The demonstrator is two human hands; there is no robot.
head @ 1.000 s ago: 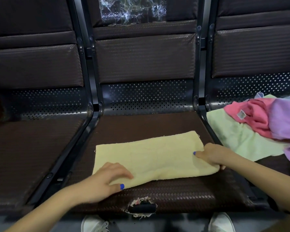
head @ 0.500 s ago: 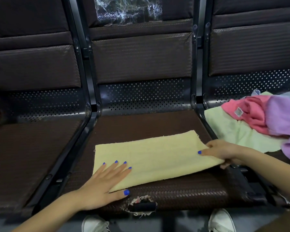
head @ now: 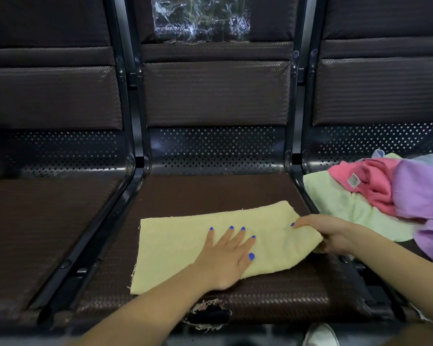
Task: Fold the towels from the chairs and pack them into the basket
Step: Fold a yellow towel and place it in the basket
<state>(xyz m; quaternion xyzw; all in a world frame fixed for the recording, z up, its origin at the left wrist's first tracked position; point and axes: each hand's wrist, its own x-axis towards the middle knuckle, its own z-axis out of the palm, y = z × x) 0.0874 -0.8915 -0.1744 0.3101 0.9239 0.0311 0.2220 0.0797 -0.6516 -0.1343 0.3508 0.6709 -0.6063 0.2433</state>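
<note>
A pale yellow towel lies flat on the middle seat of a row of dark brown chairs, in the lower centre of the frame. The left hand rests on it palm down, fingers straight and spread, pressing the cloth near its middle; that grip is open, holding nothing. The right hand comes in from the lower right and pinches the towel's right edge, its fingers curled over the top of the cloth and the edge lifted slightly into a soft fold; the thumb seems to sit underneath, though it is mostly hidden. On the seat at the right of the frame lies a loose heap: a light green towel spread underneath, a pink towel with a small white label on top of it, and a purple towel at the far right edge. The front edge of the middle seat has a torn patch at the bottom centre
</note>
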